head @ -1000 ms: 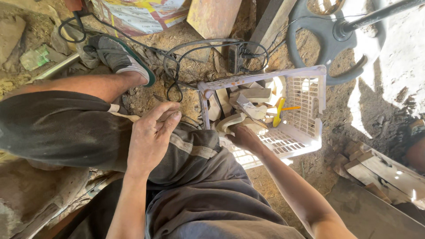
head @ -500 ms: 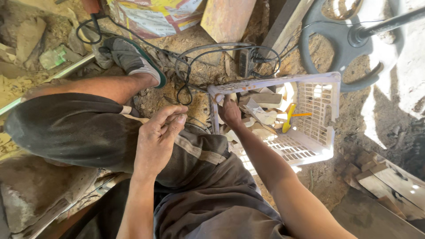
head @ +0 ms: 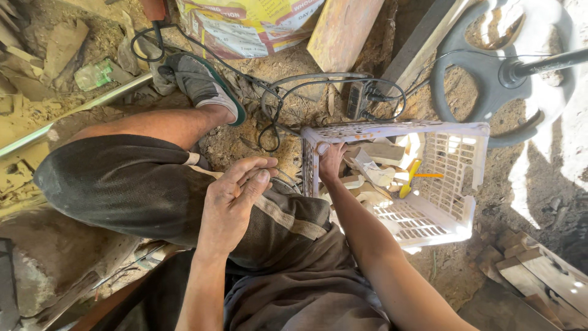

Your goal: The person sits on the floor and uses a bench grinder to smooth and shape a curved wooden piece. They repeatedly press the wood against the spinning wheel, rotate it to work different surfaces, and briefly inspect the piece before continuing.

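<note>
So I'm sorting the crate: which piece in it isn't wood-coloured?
The yellow plastic piece by the crate's far side; the others are pale wood offcuts.

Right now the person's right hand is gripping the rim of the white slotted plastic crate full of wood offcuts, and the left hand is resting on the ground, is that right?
Not quite. The head view shows the right hand on the rim of the white slotted plastic crate, but the left hand rests on the person's knee, not the ground.

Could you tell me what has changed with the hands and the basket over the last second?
The right hand has moved from the wood pieces low in the white basket up to its near corner, where its grip now rests on the rim. The left hand stays on the knee, and the basket and the cables lie as before.
</note>
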